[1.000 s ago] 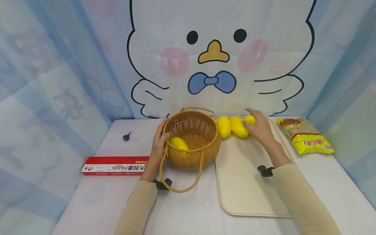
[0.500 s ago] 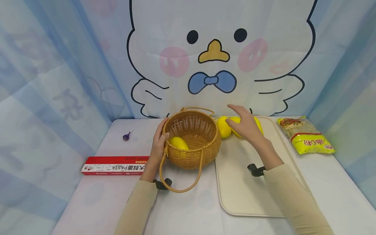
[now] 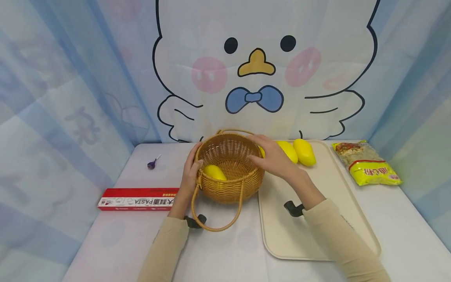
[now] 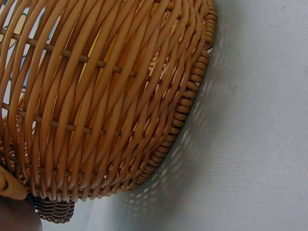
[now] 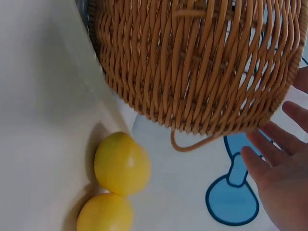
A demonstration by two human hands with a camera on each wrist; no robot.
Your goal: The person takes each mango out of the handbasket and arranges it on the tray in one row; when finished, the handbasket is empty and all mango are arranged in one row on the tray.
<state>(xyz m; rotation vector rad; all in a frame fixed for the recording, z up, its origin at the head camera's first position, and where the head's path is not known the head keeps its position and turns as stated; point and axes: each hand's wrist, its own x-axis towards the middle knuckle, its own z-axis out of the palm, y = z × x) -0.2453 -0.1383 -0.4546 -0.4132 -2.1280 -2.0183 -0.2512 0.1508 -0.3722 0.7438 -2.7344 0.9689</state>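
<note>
A round wicker basket [image 3: 225, 192] stands at the middle of the table, one looped handle hanging toward the front. Inside it, at the left, lies a yellow mango [image 3: 214, 172]. My left hand [image 3: 189, 172] grips the basket's left side, thumb over the rim. At the right rim is my right hand [image 3: 276, 158], its fingers spread and nearly straight against the wicker in the right wrist view, holding nothing. Behind and beyond that hand, mangoes [image 3: 304, 152] sit along the tray's far edge, one of them mostly hidden by it.
A cream tray [image 3: 296, 235] lies right of the basket. Farther right is a yellow-labelled food bag [image 3: 368, 164]. On the left are a red pasta box [image 3: 139, 199] and a small purple lollipop [image 3: 152, 163]. A printed curtain [image 3: 253, 125] hangs behind the table.
My right hand has moved left from the mangoes on the tray to the basket's right rim, uncovering the right-hand mango. My left hand and the basket have stayed in place.
</note>
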